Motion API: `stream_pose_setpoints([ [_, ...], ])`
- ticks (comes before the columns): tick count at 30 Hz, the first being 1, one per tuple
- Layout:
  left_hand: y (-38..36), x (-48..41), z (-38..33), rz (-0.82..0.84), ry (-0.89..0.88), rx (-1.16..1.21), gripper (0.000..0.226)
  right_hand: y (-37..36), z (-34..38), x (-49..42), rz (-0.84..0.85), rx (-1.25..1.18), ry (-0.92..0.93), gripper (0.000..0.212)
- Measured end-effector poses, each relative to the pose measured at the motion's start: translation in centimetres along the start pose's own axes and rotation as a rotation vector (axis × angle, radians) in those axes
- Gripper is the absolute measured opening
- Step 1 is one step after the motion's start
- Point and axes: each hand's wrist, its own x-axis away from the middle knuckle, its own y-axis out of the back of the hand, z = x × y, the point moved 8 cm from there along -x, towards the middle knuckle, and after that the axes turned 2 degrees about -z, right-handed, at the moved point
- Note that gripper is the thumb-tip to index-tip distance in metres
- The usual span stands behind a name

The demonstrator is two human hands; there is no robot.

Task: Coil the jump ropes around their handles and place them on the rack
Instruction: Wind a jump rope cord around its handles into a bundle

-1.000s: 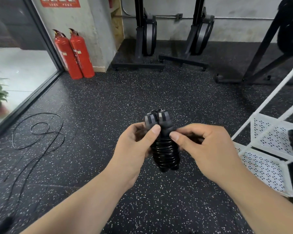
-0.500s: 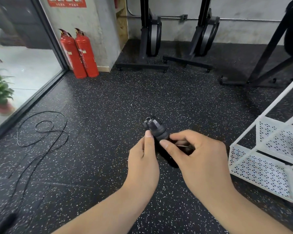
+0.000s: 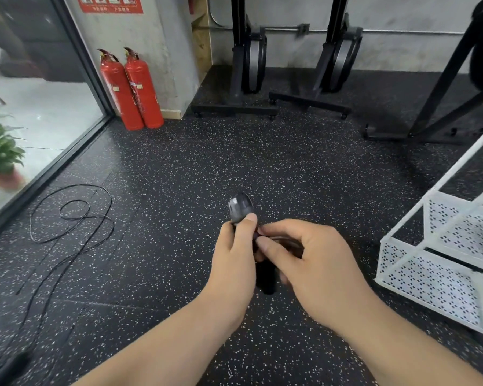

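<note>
Two bare hands meet at the lower centre of the frame, both gripping one black jump rope (image 3: 240,209) wound into a bundle around its handles. The left hand (image 3: 234,263) wraps round the bundle from the left, its thumb lying up along it just under a rounded grey handle cap that sticks out above. The right hand (image 3: 315,271) curls round the middle from the right, thumb and forefinger pinching at the wound cord. The bundle's dark lower end shows between the wrists, blurred. It is held in the air over the speckled black floor (image 3: 195,162), left of the rack (image 3: 427,282) and not touching it.

A second ago the bundle stood upright, with two handle caps side by side and its shiny coils in plain view. Now it leans to the upper left, only one cap shows, and the hands cover most of the coils. The hands have closed in on each other.

At the right edge, the white rack has perforated shelves. A dark thing lies on one shelf, too cut off to identify. At middle left a loose rope (image 3: 76,218) sprawls on the floor. Two red fire extinguishers (image 3: 133,87) stand at the upper left, and a potted plant (image 3: 0,151) sits behind glass at the left edge.
</note>
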Motion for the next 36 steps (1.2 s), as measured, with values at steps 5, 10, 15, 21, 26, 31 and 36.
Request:
stream_pose_setpoints([
  [5,-0.1,-0.3,-0.3,0.039,0.024,0.034,0.051,0.8,-0.9,-0.5,0.061,-0.318,-0.147,0.008],
  [10,-1.6,0.5,-0.2,0.206,0.105,0.110,0.078,1.1,-1.5,-0.8,0.044,-0.573,-0.218,0.016],
  [15,-2.3,0.6,-0.7,0.280,0.068,0.211,0.069,2.1,-1.0,-0.6,-0.113,-0.509,-0.119,0.012],
  [21,-1.5,0.4,-1.4,0.230,0.017,0.179,0.061,2.9,-1.7,-0.3,-0.292,-0.660,-0.123,0.013],
  [26,-1.1,0.1,-1.3,0.163,-0.012,0.197,0.070,2.4,-1.3,0.2,-0.305,-0.490,-0.084,0.020],
  [31,-1.3,0.4,-1.6,0.199,-0.089,0.165,0.060,2.5,-0.8,0.6,-0.345,-0.409,-0.028,0.020],
  [36,-1.4,0.6,-2.2,0.234,-0.198,0.085,0.050,2.5,-0.3,0.9,-0.348,-0.354,0.001,0.020],
])
